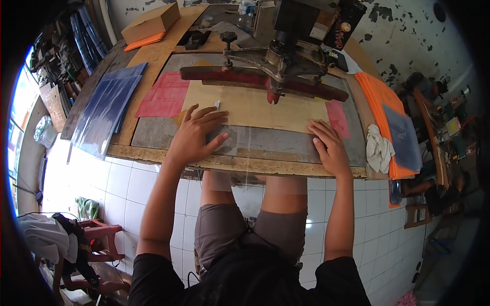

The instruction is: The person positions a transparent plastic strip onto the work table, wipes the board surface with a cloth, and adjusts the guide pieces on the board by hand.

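Note:
My left hand [198,133] lies with its fingers spread at the left part of a yellowish sheet [250,108], beside a small whitish piece [217,104]. At the sheet's right end rests my right hand [329,144], fingers apart and flat. A clear plastic film [248,153] stretches between the hands and hangs over the table's front edge. Above the sheet stands a machine head with a long red bar [235,74]. Pink pieces lie at both sides, one at the left [162,94] and one at the right [337,118].
Blue clear-covered sheets [106,104] lie at the left, below a cardboard box [151,23]. On the right are orange sheets [378,97], a white cloth [378,149] and a blue plastic sheet [401,135]. A red stool [102,238] stands on the floor at the left.

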`<state>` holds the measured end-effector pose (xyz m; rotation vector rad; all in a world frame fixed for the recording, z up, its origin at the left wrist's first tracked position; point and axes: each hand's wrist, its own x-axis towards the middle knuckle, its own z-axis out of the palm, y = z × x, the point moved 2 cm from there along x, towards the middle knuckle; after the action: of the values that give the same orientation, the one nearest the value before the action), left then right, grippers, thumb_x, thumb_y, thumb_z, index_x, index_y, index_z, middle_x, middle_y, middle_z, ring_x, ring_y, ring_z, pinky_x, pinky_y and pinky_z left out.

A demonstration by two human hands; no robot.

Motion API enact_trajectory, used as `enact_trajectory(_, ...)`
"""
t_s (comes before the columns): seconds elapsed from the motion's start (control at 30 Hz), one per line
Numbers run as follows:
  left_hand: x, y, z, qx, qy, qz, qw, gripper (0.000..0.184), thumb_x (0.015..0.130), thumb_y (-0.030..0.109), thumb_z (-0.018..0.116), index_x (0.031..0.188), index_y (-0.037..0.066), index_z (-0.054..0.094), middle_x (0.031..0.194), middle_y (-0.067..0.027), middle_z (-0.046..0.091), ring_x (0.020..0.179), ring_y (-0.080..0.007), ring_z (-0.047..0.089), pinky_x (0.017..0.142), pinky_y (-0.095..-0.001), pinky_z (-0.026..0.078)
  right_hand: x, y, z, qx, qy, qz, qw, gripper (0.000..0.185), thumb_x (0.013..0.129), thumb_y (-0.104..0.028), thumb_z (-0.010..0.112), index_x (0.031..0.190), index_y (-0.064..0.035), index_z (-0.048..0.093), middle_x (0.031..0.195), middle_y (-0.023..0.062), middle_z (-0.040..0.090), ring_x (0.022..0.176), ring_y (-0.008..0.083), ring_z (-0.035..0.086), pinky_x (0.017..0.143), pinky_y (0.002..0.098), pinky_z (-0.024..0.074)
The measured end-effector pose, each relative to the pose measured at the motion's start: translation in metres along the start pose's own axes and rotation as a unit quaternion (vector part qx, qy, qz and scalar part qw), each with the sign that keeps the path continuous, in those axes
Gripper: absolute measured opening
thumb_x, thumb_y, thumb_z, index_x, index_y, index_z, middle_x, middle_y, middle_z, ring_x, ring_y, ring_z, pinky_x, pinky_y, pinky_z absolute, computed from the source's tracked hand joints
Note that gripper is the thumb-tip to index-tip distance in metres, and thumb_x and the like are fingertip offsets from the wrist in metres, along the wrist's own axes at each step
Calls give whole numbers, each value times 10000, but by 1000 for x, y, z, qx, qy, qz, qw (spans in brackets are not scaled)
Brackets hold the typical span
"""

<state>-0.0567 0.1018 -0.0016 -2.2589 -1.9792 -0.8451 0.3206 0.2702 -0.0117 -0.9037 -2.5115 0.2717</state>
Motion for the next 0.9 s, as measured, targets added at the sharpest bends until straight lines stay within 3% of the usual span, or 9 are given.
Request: enact_trajectory(0.9, 0, -1, 0, 2, 0, 3, 1000, 461, 1037, 411, 647, 1329, 76, 767, 1505, -68, 686, 1505, -314, 508, 1323, -565, 231, 0, 0, 2, -13, 0, 2, 1000, 391, 1084, -163, 612, 1467, -128, 685, 1600, 48, 605, 1537, 287, 487, 1280, 494, 342)
